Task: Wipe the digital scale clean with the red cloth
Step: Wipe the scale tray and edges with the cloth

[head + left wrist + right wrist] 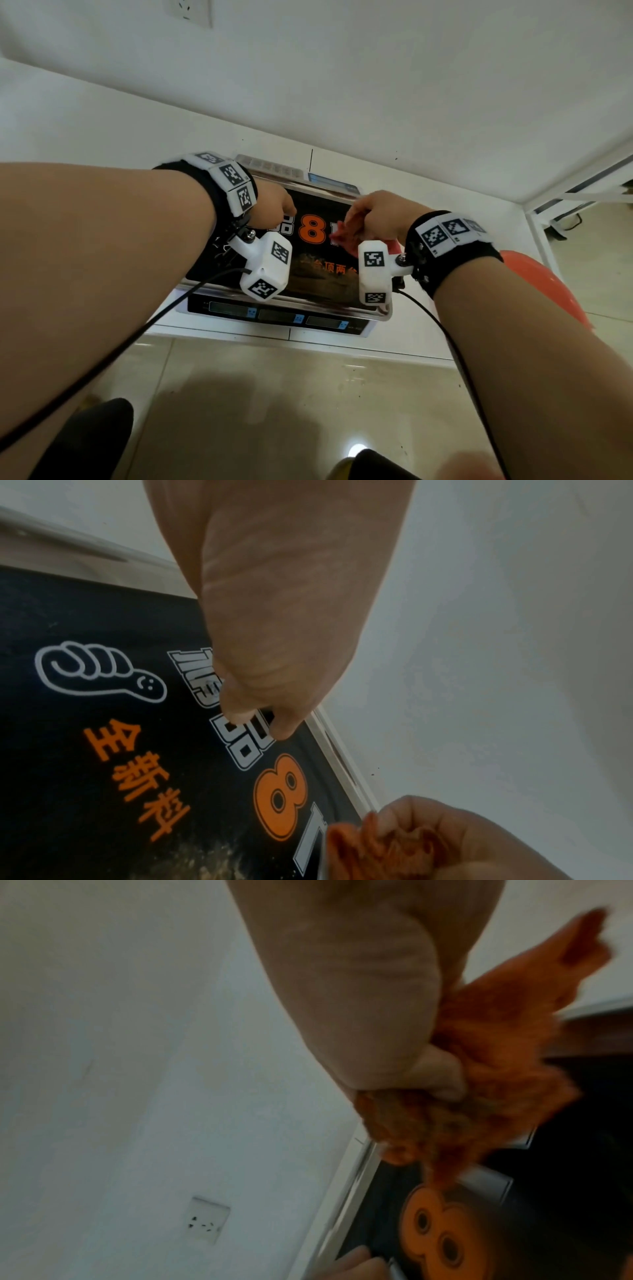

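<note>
The right hand [378, 214] bunches the red cloth [346, 233] in curled fingers just above the digital scale [274, 315] platter, beside the orange 8, while the left hand [270, 205] has loosely curled, empty fingertips touching the platter's black sheet nearby.

The head view looks steeply down from above and behind both forearms, taking in the whole scale [284, 260] on the white desk [102, 137], the wall behind it and the floor tiles below. The left wrist view sits close over the left hand [274, 615], looking along it at the scale's black printed top, with the right hand [445, 840] and cloth [346, 842] at its lower edge. The right wrist view looks along the right hand toward the wall and its socket [207, 1219], very near the cloth. All three views share the orange figure 8 [311, 229] on the scale top.
</note>
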